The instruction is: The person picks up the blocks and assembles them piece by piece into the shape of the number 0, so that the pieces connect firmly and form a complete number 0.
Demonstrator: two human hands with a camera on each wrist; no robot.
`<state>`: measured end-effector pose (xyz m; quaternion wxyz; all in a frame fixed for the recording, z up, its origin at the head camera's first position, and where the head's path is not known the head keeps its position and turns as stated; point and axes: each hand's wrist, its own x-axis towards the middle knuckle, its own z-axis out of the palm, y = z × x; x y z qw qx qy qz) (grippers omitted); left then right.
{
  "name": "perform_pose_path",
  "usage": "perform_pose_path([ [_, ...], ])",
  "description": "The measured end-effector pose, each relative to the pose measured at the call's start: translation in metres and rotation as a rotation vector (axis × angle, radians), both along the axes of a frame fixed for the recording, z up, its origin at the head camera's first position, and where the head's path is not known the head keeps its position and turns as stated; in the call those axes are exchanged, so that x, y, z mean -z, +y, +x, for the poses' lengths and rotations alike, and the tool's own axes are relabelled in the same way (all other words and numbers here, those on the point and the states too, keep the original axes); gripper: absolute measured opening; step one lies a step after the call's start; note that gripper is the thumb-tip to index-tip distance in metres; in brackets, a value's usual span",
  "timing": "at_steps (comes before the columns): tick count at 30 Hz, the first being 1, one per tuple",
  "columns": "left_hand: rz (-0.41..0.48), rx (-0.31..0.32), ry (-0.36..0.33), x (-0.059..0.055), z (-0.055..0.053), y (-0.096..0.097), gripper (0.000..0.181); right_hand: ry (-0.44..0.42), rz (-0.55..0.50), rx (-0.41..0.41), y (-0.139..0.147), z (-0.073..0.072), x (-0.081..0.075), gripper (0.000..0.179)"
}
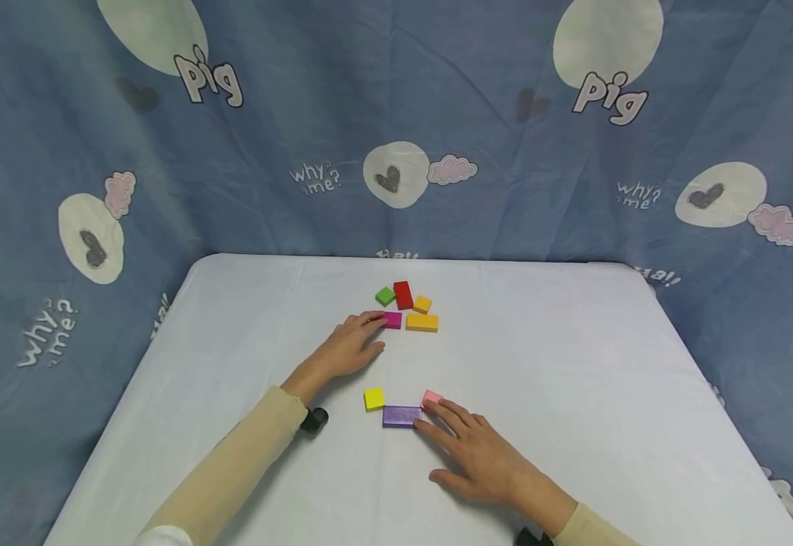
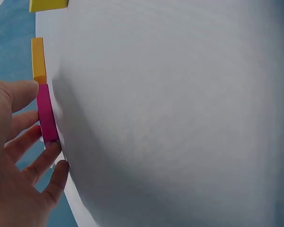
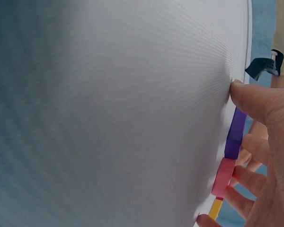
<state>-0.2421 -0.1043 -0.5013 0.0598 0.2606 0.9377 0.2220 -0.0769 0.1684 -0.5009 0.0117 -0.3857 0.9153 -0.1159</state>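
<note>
My left hand (image 1: 350,347) reaches to the far group of blocks, its fingertips at the left end of a magenta block (image 1: 393,321). Its thumb stands apart from the block on the near side. Right of the magenta block lies a long orange block (image 1: 422,324). Nearer the front, my right hand (image 1: 481,462) is spread, one fingertip at a small pink block (image 1: 432,397) and another at the right end of a purple block (image 1: 400,416). The right thumb stays away from both. A yellow block (image 1: 374,400) sits at the purple block's upper left corner.
Behind the magenta block lie a green block (image 1: 386,296), a red block (image 1: 403,295) and a small orange block (image 1: 421,305). All rest on a white-covered table (image 1: 560,364), with a blue printed curtain (image 1: 492,205) behind and at the sides.
</note>
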Motion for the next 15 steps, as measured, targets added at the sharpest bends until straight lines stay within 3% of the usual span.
perform_pose_path([
  [15,-0.005,-0.021,0.082,-0.0002,-0.0031,0.0033,0.048,-0.012,0.004,0.000,-0.0004,-0.0001,0.0000,0.074],
])
